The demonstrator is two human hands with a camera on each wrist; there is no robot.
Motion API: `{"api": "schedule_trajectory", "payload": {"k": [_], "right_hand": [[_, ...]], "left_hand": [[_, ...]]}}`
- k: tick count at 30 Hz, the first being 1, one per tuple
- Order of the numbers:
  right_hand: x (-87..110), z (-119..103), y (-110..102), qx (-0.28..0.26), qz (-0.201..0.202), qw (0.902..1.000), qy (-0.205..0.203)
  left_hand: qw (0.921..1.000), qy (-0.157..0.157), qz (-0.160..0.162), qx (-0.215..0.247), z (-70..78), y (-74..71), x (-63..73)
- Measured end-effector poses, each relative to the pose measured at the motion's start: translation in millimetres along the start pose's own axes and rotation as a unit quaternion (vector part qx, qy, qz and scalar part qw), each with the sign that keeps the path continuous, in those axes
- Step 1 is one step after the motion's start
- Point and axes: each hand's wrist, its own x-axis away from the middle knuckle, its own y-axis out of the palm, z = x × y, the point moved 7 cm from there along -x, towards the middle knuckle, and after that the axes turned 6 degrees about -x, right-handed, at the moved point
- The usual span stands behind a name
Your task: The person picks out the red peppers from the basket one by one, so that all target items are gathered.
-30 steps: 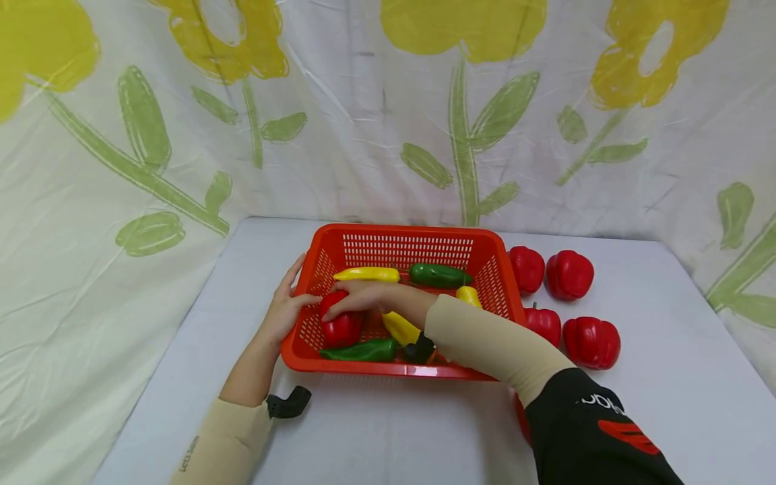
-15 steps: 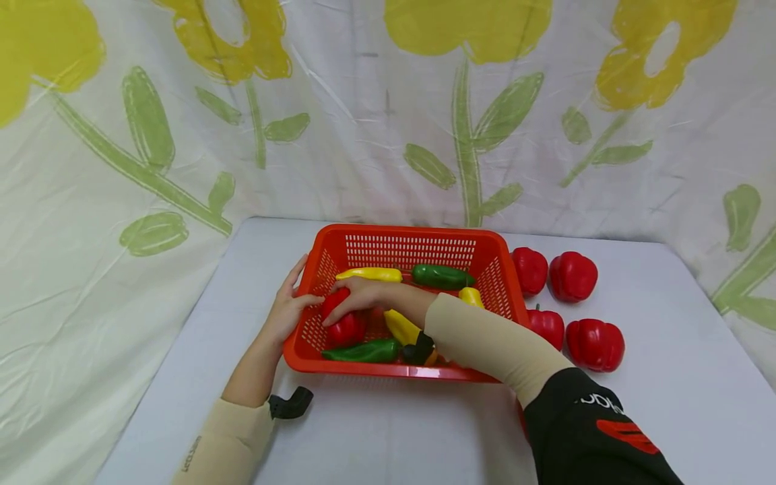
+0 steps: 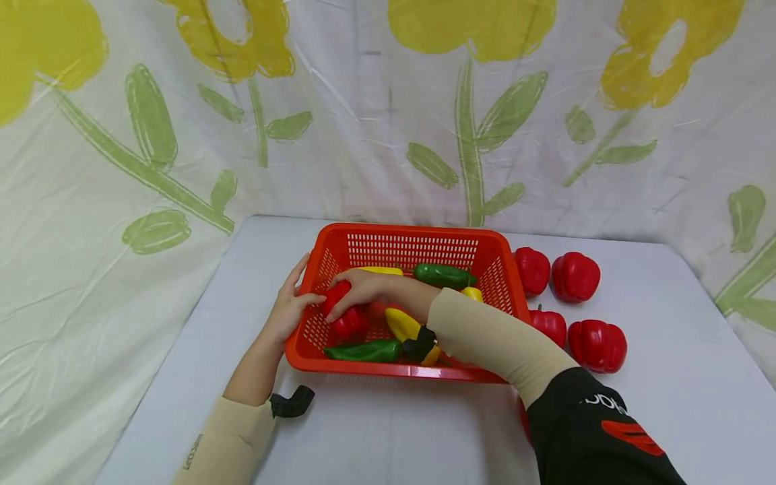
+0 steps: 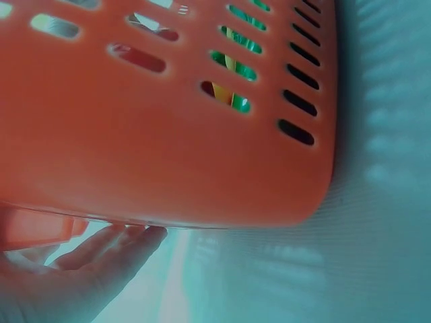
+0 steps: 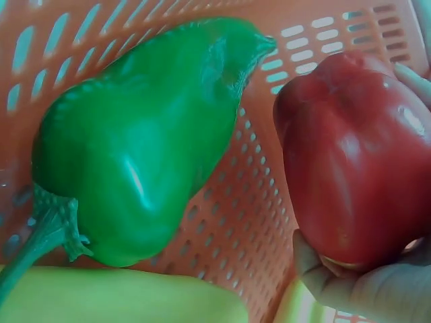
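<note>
My right hand (image 3: 366, 288) grips a red bell pepper (image 3: 351, 325) at the left end of the red plastic basket (image 3: 412, 237). In the right wrist view the bell pepper (image 5: 357, 161) sits between thumb and fingers, a green pepper (image 5: 141, 128) beside it. My left hand (image 3: 286, 313) holds the basket's left rim, thumb over the edge and the other fingers outside. The left wrist view shows part of that hand (image 4: 87, 276) along the basket wall (image 4: 155, 155). Near the basket's front lie the green pepper (image 3: 364, 351) and a yellow pepper (image 3: 400, 325), the latter partly hidden by the right wrist's black mount.
At the back of the basket are another green pepper (image 3: 445, 275) and a yellow one (image 3: 383, 270); a further yellow pepper (image 3: 473, 294) shows beyond the right sleeve. Several red bell peppers (image 3: 597, 345) stand right of the basket on the white table (image 3: 388, 431). Flowered cloth (image 3: 364, 148) hangs behind.
My right hand has shifted slightly toward the back of the basket and tilted the red bell pepper, covering more of the back yellow pepper. The left hand stays on the rim.
</note>
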Motion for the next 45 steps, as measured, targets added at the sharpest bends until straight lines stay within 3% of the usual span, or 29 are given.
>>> {"api": "schedule_trajectory", "payload": {"k": [15,26,34,45], "right_hand": [[5.9,6,-8,-0.01,-0.013,0.9998,0.012],[28.5,10,-14,-0.005,-0.013,0.9998,0.012],[44.8,10,-21,-0.031,-0.016,0.9994,-0.007],[62.5,11,-35,-0.06,0.011,0.9981,-0.011]], "left_hand": [[0.9999,-0.01,0.008,-0.009,-0.4,-0.2,0.7],[0.9998,-0.003,0.014,-0.016,0.3,-0.4,-0.2],[0.9998,-0.01,0.014,-0.01,-0.3,0.0,-0.8],[0.9993,-0.017,0.021,-0.026,-2.2,-1.2,-1.1]]}}
